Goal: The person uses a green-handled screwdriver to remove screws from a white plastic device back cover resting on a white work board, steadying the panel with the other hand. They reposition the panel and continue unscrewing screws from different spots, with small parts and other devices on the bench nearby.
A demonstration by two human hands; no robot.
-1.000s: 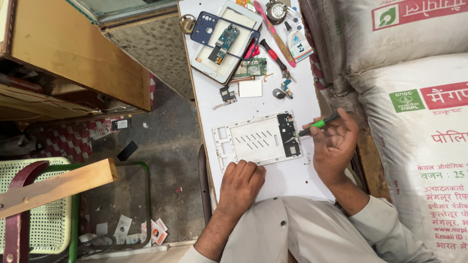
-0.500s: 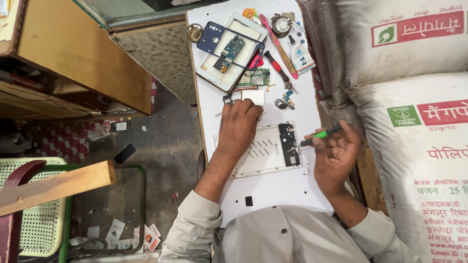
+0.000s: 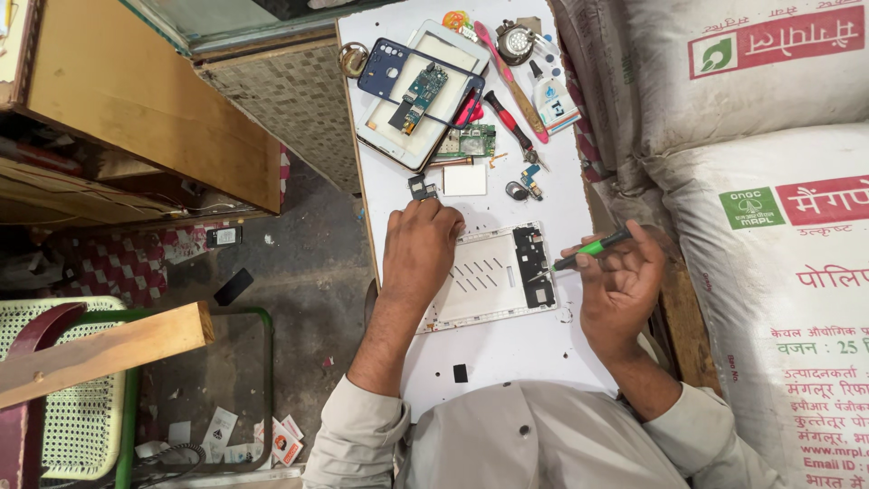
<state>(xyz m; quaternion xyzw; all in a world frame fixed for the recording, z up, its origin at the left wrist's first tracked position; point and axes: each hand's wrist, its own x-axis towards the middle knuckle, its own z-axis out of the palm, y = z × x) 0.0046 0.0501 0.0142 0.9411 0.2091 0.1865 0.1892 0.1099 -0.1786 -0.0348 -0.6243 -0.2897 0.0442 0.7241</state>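
A white tablet frame (image 3: 496,276) with a black end strip lies on the narrow white table (image 3: 507,349). My left hand (image 3: 419,254) rests on the frame's left end, fingers curled over its top corner near a small black part (image 3: 421,187). My right hand (image 3: 622,285) holds a green-handled screwdriver (image 3: 590,248), its tip touching the frame's black right end.
At the table's far end lie a white tablet screen (image 3: 412,100) with a blue phone cover and circuit boards on it, a red-handled tool (image 3: 508,120), a glue bottle (image 3: 549,98) and small parts. Printed white sacks (image 3: 769,199) stand right. A wooden cabinet (image 3: 136,100) and green chair (image 3: 63,398) sit left.
My left hand moved up from the frame's lower left edge toward its top left corner and has settled there. The right hand stays with the screwdriver at the frame's right end.
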